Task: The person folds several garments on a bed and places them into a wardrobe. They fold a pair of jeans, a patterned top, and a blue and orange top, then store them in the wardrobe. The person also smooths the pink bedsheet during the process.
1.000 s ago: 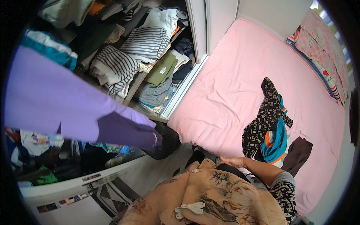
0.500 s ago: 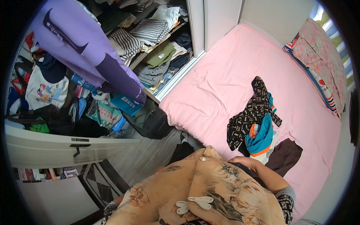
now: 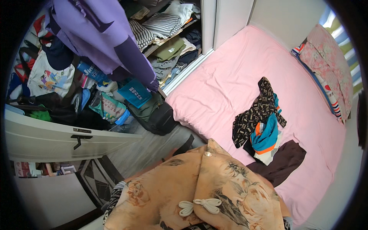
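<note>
Pink bed [image 3: 214, 92]: 1
Black patterned garment [image 3: 253, 117]: 1
Teal-orange garment [image 3: 266, 134]: 1
Brown garment [image 3: 287, 159]: 1
Hands: 2, hidden by floral top [image 3: 226, 188]; openness and hold cannot be told

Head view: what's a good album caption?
Loose clothes on a pink bed sheet, near a purple garment and stacked clothes, seen past a floral top.

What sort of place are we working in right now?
Probably a bedroom: a wide, pink cloth-covered bed fills much of the view, pink floral fabric bedding lies at its upper right, and an open, pale-panelled wardrobe holds folded striped garments on shelves.
</note>
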### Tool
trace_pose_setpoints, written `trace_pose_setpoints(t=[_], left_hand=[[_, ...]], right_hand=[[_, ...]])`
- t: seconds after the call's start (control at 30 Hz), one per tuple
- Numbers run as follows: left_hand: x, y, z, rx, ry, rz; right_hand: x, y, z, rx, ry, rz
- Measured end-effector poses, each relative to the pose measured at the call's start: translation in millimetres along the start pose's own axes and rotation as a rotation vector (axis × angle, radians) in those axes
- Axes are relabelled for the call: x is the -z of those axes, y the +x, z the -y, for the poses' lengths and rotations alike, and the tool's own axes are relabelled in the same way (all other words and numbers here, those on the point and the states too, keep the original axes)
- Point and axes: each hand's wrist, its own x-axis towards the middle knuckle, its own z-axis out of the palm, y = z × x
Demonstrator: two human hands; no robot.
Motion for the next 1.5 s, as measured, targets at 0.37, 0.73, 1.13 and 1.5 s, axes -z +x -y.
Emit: trace_pose_setpoints(t=[0.37,0.73,1.13,1.5], left_hand=[[5,4,179,-0.018,-0.463,-0.027],[29,-68,294,0.295,-0.328,-0.025],[23,-40,275,0.241,0.334,0.093],[112,23,131,0.165,0.291,-0.414]], right_hand=[[-22,36,-17,-0.068,-0.078,0.092],[-67,152,-86,0.269,-0.020,0.101],[-106,200,-59,0.426,-0.680,-0.168],[-33,273,56,0.494,-0.840,-0.159]])
